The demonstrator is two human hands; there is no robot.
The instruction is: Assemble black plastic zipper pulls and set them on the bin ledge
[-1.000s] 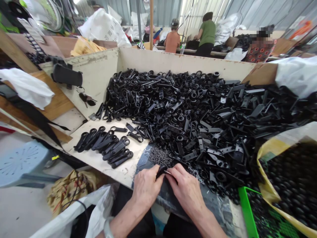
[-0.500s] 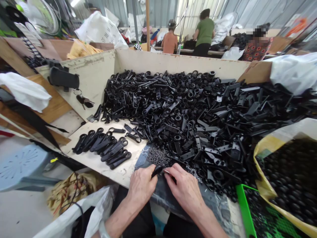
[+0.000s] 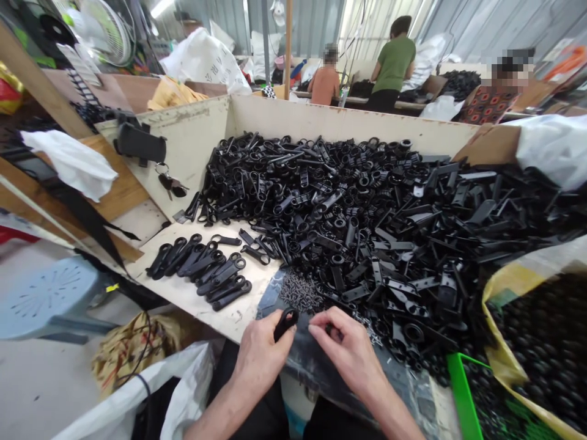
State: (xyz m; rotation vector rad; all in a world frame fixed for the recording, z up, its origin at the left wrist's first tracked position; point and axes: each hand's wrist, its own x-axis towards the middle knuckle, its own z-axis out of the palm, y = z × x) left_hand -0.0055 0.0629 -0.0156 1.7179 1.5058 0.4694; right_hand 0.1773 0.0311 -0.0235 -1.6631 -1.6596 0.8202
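My left hand is closed around a black plastic handle-like part, whose ringed end sticks up between thumb and fingers. To its right, my right hand has its fingers curled in, with something small and dark partly showing inside them; its kind is hidden. A gap separates the two hands. Just beyond them lies a pile of small grey screws on a dark mat. Left of the screws, several black ring-ended parts lie in a slanting row on the pale board.
A large heap of loose black plastic parts fills the walled bench. At right are a yellow-edged sack of round black pieces and a green crate. Keys hang at left above a blue stool. Several people work behind.
My hands have moved apart; the right fingers have left the black part and curled inward. The left hand has turned the part so its ring shows. The view has shifted slightly left.
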